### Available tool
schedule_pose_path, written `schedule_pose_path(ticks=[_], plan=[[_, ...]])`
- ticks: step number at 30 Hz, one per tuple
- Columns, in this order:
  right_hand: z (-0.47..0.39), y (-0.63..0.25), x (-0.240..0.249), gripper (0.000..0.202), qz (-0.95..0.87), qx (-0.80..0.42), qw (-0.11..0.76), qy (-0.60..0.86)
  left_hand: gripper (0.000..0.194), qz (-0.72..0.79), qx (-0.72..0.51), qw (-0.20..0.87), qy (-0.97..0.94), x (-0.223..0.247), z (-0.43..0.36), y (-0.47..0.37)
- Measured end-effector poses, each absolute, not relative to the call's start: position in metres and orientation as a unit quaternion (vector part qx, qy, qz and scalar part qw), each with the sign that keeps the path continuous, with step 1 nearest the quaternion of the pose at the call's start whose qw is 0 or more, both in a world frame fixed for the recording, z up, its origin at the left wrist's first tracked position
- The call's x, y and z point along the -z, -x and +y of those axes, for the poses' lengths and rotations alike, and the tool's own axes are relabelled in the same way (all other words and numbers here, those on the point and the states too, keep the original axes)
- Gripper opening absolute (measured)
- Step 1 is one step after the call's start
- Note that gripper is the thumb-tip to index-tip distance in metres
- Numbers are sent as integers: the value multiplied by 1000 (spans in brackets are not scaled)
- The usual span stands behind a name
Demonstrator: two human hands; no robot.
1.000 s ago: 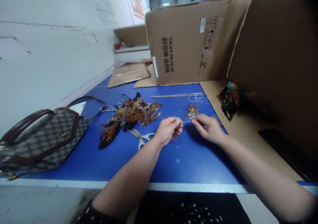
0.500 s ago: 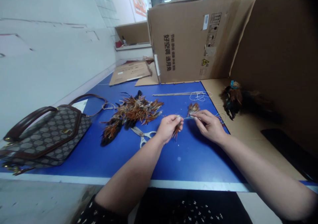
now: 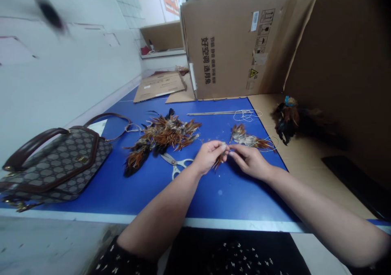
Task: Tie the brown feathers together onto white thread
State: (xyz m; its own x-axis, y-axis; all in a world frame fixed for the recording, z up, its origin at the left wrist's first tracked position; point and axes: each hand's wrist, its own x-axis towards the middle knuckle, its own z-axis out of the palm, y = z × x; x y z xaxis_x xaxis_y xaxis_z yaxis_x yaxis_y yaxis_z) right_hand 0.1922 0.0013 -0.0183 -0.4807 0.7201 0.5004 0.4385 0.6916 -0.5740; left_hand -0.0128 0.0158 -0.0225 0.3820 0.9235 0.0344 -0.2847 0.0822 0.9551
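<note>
Here, scissors (image 3: 173,162) on blue tabletop (image 3: 210,204). Right of scissors, left hand (image 3: 208,158) pinches small brown feather bunch (image 3: 218,161), tips drooping. Farther right, right hand (image 3: 253,161), thumb and forefinger close to left's fingertips; can't tell whether anything's gripped. Feather pile (image 3: 166,133) just beyond scissors. Bunch looks near weightless, soft, slippery maybe, easily crushed; quill ends likely firmest, best hold.

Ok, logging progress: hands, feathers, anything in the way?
Left hand pinching feathers. Right hand close by, grip unclear. Scissors left of both hands, not between them.
</note>
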Motion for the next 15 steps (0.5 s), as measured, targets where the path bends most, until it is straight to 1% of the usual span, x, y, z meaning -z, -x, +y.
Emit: schedule_pose_path(ticks=[2,8,15], plan=[[4,-197,17,18,-837,-165,387,350,38,317,-457,665,-499,21,16,12],[8,-204,15,18,-834,-112,405,358,41,321,-488,664,-467,18,17,12],[14,-210,17,18,-822,-65,423,376,41,337,-549,631,-433,18,24,14]])
